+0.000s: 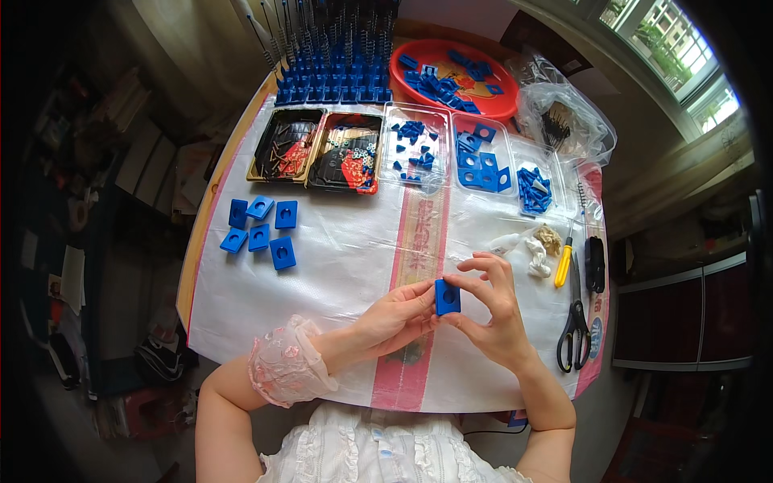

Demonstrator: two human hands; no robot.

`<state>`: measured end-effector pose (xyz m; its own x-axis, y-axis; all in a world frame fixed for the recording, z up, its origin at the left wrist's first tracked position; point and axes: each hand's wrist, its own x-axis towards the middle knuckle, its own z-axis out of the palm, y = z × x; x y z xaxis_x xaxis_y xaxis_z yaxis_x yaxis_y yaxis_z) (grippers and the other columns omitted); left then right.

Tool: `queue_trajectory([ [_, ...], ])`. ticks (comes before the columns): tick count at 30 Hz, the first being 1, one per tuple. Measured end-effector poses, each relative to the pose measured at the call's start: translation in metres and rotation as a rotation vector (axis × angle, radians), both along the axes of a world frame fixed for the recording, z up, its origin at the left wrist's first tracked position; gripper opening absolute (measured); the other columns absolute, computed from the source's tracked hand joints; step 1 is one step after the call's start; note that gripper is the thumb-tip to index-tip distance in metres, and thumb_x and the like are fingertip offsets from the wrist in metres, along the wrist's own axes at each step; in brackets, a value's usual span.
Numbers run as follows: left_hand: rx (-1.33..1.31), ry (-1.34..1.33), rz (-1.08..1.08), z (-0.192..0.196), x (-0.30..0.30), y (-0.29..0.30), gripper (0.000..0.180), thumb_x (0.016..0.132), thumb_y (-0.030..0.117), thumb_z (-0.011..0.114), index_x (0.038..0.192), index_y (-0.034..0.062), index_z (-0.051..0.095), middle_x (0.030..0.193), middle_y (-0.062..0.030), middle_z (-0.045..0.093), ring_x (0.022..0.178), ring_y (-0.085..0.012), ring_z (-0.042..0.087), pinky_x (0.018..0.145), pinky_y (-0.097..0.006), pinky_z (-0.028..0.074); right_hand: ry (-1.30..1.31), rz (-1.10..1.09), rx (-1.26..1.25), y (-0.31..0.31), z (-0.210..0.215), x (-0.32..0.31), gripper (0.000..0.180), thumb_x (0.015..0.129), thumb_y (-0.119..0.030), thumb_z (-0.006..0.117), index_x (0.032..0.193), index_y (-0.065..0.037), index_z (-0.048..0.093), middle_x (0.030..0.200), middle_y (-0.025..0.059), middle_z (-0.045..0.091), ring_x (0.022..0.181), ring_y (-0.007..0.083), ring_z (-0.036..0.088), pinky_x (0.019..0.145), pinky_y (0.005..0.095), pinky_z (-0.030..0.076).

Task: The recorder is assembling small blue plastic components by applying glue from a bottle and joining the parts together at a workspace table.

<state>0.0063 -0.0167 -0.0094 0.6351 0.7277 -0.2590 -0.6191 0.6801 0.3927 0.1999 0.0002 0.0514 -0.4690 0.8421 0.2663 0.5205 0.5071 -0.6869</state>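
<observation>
Between my two hands, above the white covered table (322, 266), is a small blue rectangular block (448, 297) with a round hole in its face. My left hand (403, 318) pinches its left side with thumb and fingers. The thumb and forefinger of my right hand (493, 314) hold its right side at the top and bottom corners, the other fingers raised. To the left lie several similar blue blocks (258, 208) with round recesses. Whether anything sits inside the held block's hole is too small to tell.
Along the back stand two black trays (376, 121) of small metal parts and clear containers (443, 121) of blue pieces. Behind them are a red basin (511, 88) and a rack of blue parts with springs (334, 84). Scissors (573, 330) and a yellow-handled screwdriver (563, 267) lie right.
</observation>
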Motion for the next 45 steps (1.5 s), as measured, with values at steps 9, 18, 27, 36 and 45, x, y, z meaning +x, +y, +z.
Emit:
queue_trajectory([
  [9,0.002,-0.007,-0.003,-0.0027,0.0004,0.0003,0.032,0.103,0.026,0.05,0.129,0.0076,0.051,0.11,-0.0002,0.059,0.095,-0.0064,0.054,0.083,-0.023,0.046,0.0,0.0,-0.005,0.0001,-0.0009,0.0009,0.052,0.064,-0.011,0.084,0.113,-0.012,0.068,0.119,0.0093,0.054,0.122,0.0337,0.043,0.102,0.046,0.039],
  [18,0.009,-0.051,-0.013,-0.0054,0.0002,0.0012,0.033,0.103,0.022,0.047,0.131,0.0048,0.049,0.111,-0.0021,0.059,0.095,-0.0074,0.054,0.084,-0.024,0.047,-0.012,0.007,0.012,0.0007,-0.0002,0.0023,0.053,0.063,-0.013,0.085,0.114,-0.013,0.068,0.12,0.009,0.054,0.123,0.0335,0.042,0.103,0.0466,0.039],
  [27,0.001,-0.045,-0.002,-0.0051,0.0004,0.0007,0.032,0.104,0.023,0.047,0.13,0.004,0.049,0.112,-0.003,0.059,0.096,-0.0082,0.055,0.086,-0.025,0.047,-0.063,0.019,0.082,0.0008,0.0016,0.0029,0.054,0.064,-0.014,0.084,0.115,-0.013,0.068,0.12,0.0093,0.053,0.123,0.0343,0.042,0.103,0.0469,0.039],
  [36,0.029,-0.049,-0.023,-0.0059,-0.0011,0.0014,0.032,0.104,0.022,0.046,0.131,0.0036,0.048,0.115,-0.0041,0.058,0.101,-0.0089,0.055,0.089,-0.026,0.047,-0.111,0.022,0.136,0.0001,-0.0001,0.0039,0.053,0.065,-0.017,0.084,0.116,-0.013,0.068,0.123,0.0091,0.053,0.124,0.0349,0.041,0.102,0.0479,0.039],
  [45,0.033,-0.034,-0.017,-0.0074,-0.0006,0.0014,0.033,0.104,0.022,0.046,0.131,0.0031,0.047,0.116,-0.004,0.059,0.103,-0.009,0.056,0.091,-0.026,0.047,-0.14,0.024,0.169,0.0004,0.0009,0.0041,0.052,0.066,-0.02,0.083,0.115,-0.014,0.068,0.123,0.0086,0.053,0.124,0.0349,0.041,0.102,0.0479,0.039],
])
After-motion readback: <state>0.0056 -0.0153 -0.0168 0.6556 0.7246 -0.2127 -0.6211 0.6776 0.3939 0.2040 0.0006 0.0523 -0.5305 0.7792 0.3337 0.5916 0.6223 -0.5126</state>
